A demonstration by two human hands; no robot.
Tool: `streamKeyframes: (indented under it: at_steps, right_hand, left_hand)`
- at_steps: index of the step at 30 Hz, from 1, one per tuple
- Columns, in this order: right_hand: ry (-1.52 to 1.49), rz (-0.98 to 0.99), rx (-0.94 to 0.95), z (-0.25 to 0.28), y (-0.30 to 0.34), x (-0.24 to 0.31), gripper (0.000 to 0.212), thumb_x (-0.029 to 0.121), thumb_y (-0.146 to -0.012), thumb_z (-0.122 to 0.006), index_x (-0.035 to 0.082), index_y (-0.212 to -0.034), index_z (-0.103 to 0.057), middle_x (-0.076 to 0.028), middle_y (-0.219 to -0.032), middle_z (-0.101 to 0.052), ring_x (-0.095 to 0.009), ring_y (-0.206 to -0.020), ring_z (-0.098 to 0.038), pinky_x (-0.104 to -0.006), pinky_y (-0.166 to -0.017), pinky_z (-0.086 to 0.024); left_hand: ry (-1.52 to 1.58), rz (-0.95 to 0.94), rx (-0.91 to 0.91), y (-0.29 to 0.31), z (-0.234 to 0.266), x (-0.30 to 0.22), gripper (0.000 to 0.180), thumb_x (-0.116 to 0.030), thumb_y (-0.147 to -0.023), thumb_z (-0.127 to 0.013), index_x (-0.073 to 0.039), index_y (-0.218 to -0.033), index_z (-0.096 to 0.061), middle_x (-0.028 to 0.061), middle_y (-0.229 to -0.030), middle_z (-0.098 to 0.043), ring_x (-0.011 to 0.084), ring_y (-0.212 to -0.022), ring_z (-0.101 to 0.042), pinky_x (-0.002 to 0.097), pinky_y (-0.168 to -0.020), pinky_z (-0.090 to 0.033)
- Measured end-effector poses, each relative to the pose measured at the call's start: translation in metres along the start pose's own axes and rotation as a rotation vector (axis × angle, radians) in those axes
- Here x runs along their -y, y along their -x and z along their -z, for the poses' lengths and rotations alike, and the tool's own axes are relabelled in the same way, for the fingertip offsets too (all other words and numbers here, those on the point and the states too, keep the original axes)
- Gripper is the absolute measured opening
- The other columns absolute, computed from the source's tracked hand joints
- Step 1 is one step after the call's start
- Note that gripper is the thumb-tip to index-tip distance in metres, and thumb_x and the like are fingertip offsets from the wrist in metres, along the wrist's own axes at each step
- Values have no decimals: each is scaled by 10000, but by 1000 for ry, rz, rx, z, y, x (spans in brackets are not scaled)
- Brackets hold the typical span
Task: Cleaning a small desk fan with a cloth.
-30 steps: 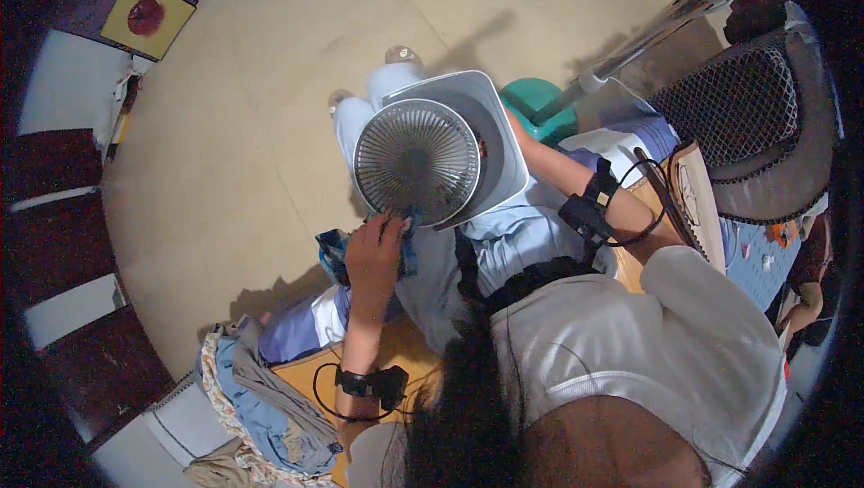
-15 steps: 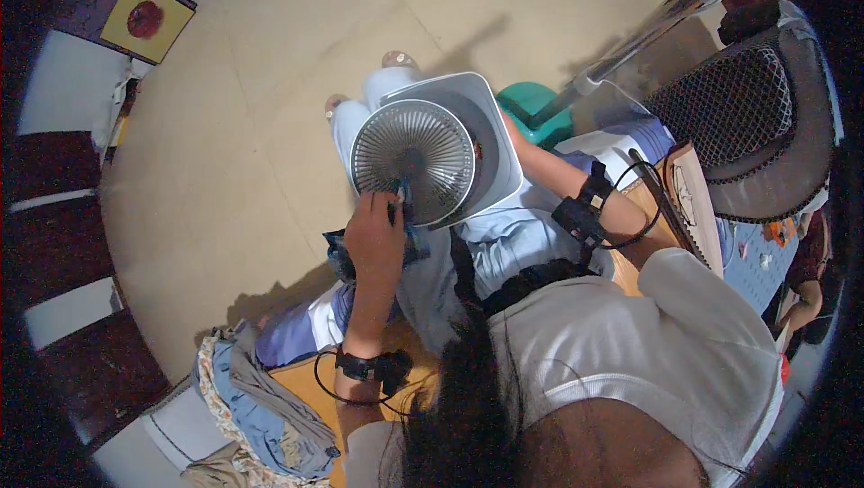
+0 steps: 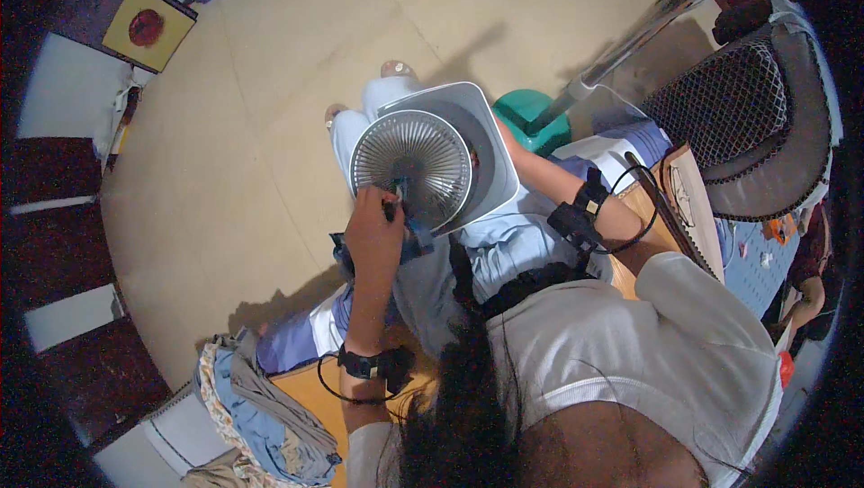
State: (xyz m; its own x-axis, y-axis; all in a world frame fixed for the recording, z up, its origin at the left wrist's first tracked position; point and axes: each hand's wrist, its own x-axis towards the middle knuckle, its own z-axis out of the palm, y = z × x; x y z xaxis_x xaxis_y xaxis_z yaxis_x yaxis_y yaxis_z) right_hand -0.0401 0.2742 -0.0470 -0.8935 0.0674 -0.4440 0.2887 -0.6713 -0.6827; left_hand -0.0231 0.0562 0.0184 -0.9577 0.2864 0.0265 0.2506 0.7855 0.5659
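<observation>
Dead centre, a white box fan [image 3: 450, 160] sits tilted on the person's lap, its round grey grille [image 3: 411, 167] facing up at us. The left hand [image 3: 373, 232] comes in from six o'clock, fingers curled shut on a blue cloth [image 3: 416, 234] and pressed against the grille's lower rim. The right hand is tucked behind the fan at three o'clock, hidden, so I cannot tell how it grips; only the forearm with a black wrist strap [image 3: 578, 216] shows. A heap of folded clothes [image 3: 261, 411] lies at seven o'clock, a mesh chair [image 3: 747, 119] at two o'clock.
</observation>
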Motion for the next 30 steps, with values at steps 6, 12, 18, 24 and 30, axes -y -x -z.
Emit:
streamKeyframes:
  at_steps: [6,12,18,24,30]
  right_hand:
    - [74,185,152,40,-32,-28,348,233,-907,-375,22,-1181,-417,-98,-1141,-489,-167,-1018,-475,-285,-893,-377]
    - [20,66,120,18,-18,-17,351,240,-908,-369,19,-1175,-423,-98,-1134,-496,-162,-1002,-486,-285,-884,-387]
    - [32,-22,-2,-6,6,8,367,270,-914,-356,26,-1180,-422,-97,-1130,-499,-162,-991,-492,-285,-876,-399]
    - [-12,17,52,11,-10,-7,377,273,-923,-334,47,-1220,-378,-92,-1152,-480,-170,-1009,-483,-294,-891,-391]
    - [164,140,137,19,-16,-14,368,263,-924,-328,51,-1222,-373,-91,-1152,-476,-172,-1013,-478,-287,-889,-390]
  left_hand:
    - [-66,100,41,26,4,9,170,-82,-684,-618,-64,-811,-506,101,-848,-527,299,-780,-553,373,-649,-437]
    - [-116,103,1,30,6,9,170,-68,-682,-612,-61,-819,-512,105,-851,-527,305,-778,-549,377,-649,-435]
    - [-118,8,-32,10,-1,-2,168,-62,-676,-616,-59,-813,-517,95,-837,-530,296,-753,-558,379,-633,-439]
    - [-158,28,0,-16,-4,-9,158,-75,-671,-626,-68,-794,-528,91,-814,-547,286,-758,-566,367,-630,-444]
    - [-30,44,-36,-8,-1,-4,153,-73,-670,-623,-61,-790,-528,100,-789,-546,287,-758,-564,359,-651,-439]
